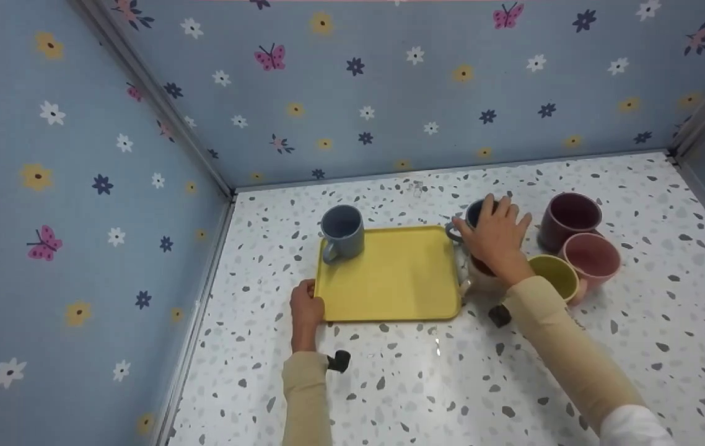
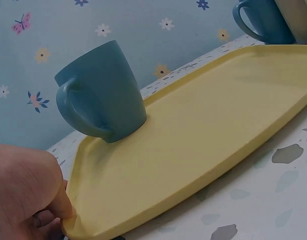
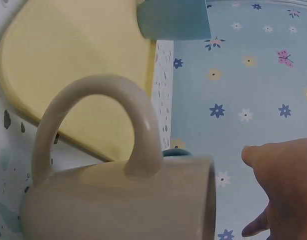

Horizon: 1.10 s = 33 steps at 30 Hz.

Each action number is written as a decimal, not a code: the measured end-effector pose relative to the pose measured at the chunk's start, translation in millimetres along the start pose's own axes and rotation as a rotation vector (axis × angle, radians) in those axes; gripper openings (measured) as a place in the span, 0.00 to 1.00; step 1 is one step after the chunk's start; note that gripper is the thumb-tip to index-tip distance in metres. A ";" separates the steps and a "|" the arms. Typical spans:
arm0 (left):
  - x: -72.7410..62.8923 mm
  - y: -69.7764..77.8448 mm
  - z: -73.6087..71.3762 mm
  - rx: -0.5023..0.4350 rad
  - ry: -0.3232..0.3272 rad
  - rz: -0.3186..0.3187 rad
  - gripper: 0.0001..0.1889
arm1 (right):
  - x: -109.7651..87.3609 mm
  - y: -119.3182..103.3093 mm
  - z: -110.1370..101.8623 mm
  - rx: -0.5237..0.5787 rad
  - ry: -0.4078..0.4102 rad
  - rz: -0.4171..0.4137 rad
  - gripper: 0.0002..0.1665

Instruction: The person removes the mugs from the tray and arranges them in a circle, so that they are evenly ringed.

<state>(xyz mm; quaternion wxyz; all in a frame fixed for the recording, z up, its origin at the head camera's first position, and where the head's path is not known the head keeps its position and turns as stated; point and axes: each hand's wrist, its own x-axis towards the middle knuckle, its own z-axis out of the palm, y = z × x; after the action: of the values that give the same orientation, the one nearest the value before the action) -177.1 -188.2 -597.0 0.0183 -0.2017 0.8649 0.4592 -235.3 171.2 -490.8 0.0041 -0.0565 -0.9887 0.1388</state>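
My left hand (image 1: 306, 303) grips the left edge of a yellow tray (image 1: 402, 279) near its front corner, thumb on the rim in the left wrist view. A blue-grey mug (image 1: 344, 235) stands upright at the tray's back left corner, handle towards the front. Just right of the tray, my right hand (image 1: 498, 232) is over a second blue mug (image 1: 473, 214) with its fingers spread, covering part of the mug's mouth. In front of that mug, a beige mug (image 3: 118, 200) is partly hidden under my wrist; its handle points at the tray.
Further right stand a maroon mug (image 1: 569, 217), a pink mug (image 1: 594, 263) and a mug with a yellow inside (image 1: 554, 279), close together. A flowered wall (image 1: 389, 93) borders the speckled table (image 1: 402, 384) behind, and another flowered wall (image 1: 80, 248) on the left.
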 end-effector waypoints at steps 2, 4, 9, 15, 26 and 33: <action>-0.6 -1.1 0.0 0.005 -0.001 0.004 0.25 | 0.1 -4.4 0.1 -0.002 0.012 -0.022 0.57; -0.4 -2.3 0.8 0.004 0.001 0.001 0.25 | 0.9 -10.2 0.7 -0.013 0.035 -0.048 0.56; -1.1 -3.5 2.2 -0.002 0.004 -0.001 0.25 | 3.1 -26.7 3.4 -0.016 0.101 -0.141 0.53; -3.0 -2.5 3.1 -0.031 0.001 -0.012 0.25 | 7.3 -46.0 9.6 0.135 0.134 -0.311 0.49; -0.7 1.1 3.0 -0.025 0.009 -0.024 0.24 | 6.7 -82.3 18.2 0.404 -0.016 -0.433 0.47; -0.2 -2.2 3.4 -0.047 0.017 0.004 0.25 | 6.5 -98.0 25.4 0.444 -0.017 -0.548 0.46</action>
<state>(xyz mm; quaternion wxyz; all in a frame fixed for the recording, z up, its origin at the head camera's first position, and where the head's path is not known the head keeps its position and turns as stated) -176.6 -186.6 -600.6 0.0056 -0.2042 0.8544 0.4777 -253.2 71.3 -488.3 0.0451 0.2143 -0.9128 0.3447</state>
